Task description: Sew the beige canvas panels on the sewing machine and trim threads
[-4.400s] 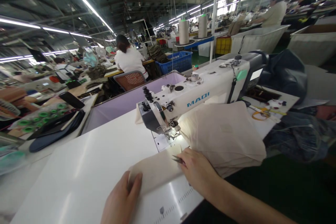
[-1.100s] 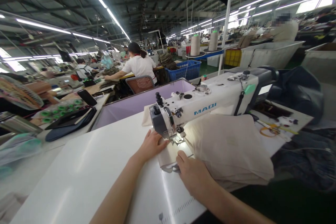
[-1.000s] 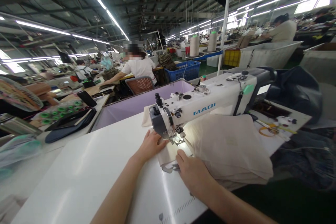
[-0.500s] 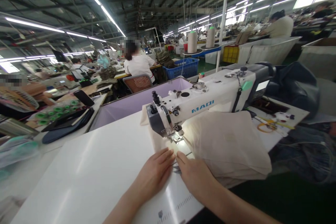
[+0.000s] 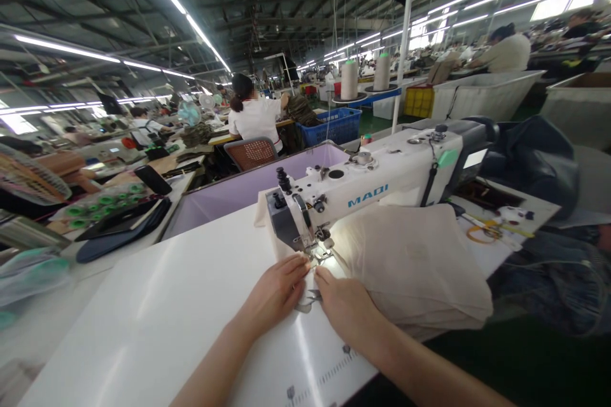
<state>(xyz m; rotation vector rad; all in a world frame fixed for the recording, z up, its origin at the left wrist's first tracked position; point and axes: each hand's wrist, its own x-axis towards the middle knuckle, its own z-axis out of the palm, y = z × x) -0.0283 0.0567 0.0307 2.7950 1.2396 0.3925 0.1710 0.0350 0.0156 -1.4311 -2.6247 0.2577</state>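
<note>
Beige fabric lies under and to the right of the needle of a white sewing machine. My left hand has its fingers together, pressed on the fabric edge just in front of the lit presser foot. Close to its right, my right hand is closed at the same edge, with thumb and forefinger near the foot. A small dark metal tool, perhaps thread snips, shows partly between the hands, and which hand holds it is unclear.
A white tabletop extends left of the machine. Behind it stands a purple-lined bin. Yellow-handled scissors lie at the right. Two thread cones stand behind the machine. A person in white sits farther back.
My left hand has moved slightly left and up, toward the presser foot. My right hand has also shifted a little up and left. The dark tool between them has moved left.
</note>
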